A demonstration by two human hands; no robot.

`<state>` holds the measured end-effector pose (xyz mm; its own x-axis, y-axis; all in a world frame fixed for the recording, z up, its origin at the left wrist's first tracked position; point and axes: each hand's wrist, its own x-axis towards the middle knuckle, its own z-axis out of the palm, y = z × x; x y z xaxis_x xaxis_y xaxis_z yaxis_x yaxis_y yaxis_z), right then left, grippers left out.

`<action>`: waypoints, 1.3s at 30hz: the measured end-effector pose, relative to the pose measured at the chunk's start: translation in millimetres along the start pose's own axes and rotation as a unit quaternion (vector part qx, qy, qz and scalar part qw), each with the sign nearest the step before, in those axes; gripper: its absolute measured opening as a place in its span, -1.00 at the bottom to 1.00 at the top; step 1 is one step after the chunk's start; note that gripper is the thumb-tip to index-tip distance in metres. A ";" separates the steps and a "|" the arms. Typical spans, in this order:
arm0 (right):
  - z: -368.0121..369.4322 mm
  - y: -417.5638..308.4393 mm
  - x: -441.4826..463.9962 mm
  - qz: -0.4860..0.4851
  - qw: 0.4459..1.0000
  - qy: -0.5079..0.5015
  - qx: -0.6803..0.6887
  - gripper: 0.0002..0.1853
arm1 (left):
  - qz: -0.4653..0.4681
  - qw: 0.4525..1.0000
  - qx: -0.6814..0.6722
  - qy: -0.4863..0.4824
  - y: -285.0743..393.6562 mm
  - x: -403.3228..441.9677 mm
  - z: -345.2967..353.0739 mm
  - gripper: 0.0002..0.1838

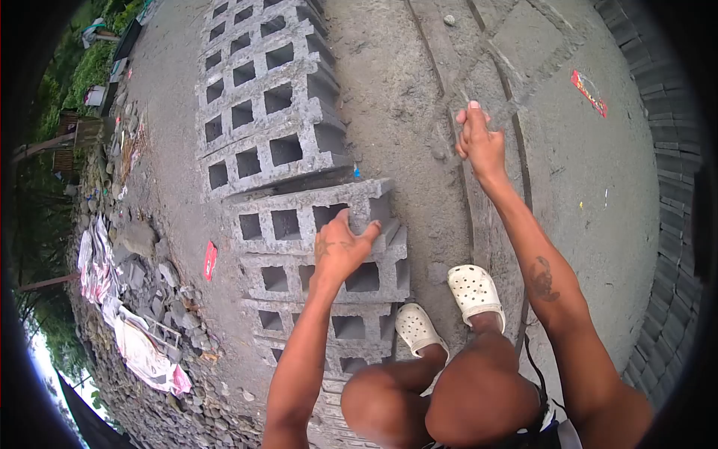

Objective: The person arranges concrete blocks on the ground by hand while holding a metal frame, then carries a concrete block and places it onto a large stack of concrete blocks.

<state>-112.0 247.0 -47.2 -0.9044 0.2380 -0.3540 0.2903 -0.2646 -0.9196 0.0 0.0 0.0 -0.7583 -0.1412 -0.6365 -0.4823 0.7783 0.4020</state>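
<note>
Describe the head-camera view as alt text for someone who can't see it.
A person's left hand touches a gray hollow concrete block in a long row of similar blocks on the ground. The right hand, fingers curled, is held out over what look like long boards, and the person wears cream clogs.

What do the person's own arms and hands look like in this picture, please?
No sleeves or gloves show; the left hand and right hand are bare. The right forearm bears a dark tattoo, and a fainter marking shows on the back of the left hand.
</note>
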 end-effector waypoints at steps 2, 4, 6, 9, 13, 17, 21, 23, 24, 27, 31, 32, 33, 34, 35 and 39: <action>-43.0 -18.7 -17.5 -0.005 0.998 -0.005 -0.058 -0.55 | 0.134 0.986 0.025 0.092 -22.5 -15.6 49.9 -0.38; -5.2 -95.2 -48.9 0.000 0.996 -0.009 -0.085 -0.57 | 0.238 0.937 0.136 0.218 -29.8 -74.1 -45.9 -0.39; -50.2 -122.5 -96.9 0.037 0.976 0.027 -0.211 -0.55 | 0.048 0.997 -0.050 0.015 -29.4 -149.6 -83.0 -0.48; -111.9 -169.9 -169.7 0.012 0.905 0.042 -0.424 -0.43 | -0.079 0.950 -0.302 -0.019 -118.4 -241.9 -80.4 -0.60; -200.4 -240.5 -285.9 0.036 0.808 -0.007 -0.588 -0.38 | -0.318 0.899 -0.299 0.033 -220.0 -432.8 -82.5 -0.69; -282.9 -325.5 -405.5 0.238 0.648 0.030 -0.722 -0.57 | -0.368 0.878 -0.226 -0.208 -235.0 -581.9 -127.1 -0.64; -321.6 -429.1 -487.5 0.386 0.516 0.001 -0.764 -0.56 | -0.377 0.864 -0.279 -0.182 -174.5 -609.6 -173.8 -0.64; -346.4 -456.4 -502.9 0.379 0.486 -0.019 -0.787 -0.54 | -0.443 0.788 -0.427 -0.024 -116.5 -587.8 -208.7 -0.64; -356.1 -466.8 -501.0 0.386 0.498 -0.014 -0.777 -0.53 | -0.402 0.790 -0.462 0.027 -112.9 -577.2 -203.7 -0.63; -379.7 -482.4 -463.6 0.403 0.530 0.001 -0.746 -0.51 | -0.370 0.797 -0.475 0.039 -43.8 -504.5 -241.5 -0.64; -376.4 -493.9 -357.0 0.391 0.604 0.030 -0.694 -0.49 | -0.254 0.829 -0.493 0.071 41.6 -403.3 -279.2 -0.65; -394.9 -472.3 -322.8 0.359 0.618 0.038 -0.698 -0.51 | -0.219 0.820 -0.519 0.099 58.2 -380.0 -281.6 -0.65; -426.5 -458.2 -291.0 0.326 0.629 0.038 -0.704 -0.52 | -0.190 0.817 -0.531 0.119 84.5 -363.9 -295.7 -0.65; -417.0 -475.7 -255.0 0.326 0.638 0.016 -0.697 -0.54 | -0.162 0.813 -0.542 0.142 113.1 -351.8 -313.2 -0.66; -395.1 -477.5 -203.5 0.325 0.649 -0.007 -0.688 -0.55 | -0.176 0.815 -0.535 0.137 141.5 -340.9 -331.4 -0.65; -274.0 -554.3 -58.3 0.315 0.702 -0.046 -0.638 -0.58 | -0.203 0.842 -0.486 0.119 191.0 -315.7 -332.1 -0.64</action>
<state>-134.6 635.8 436.6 -0.4710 0.3721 -0.7998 0.6319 0.7750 -0.0116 1.6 -10.0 496.3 -0.4552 -0.4833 -0.7478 -0.7665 -0.2146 0.6053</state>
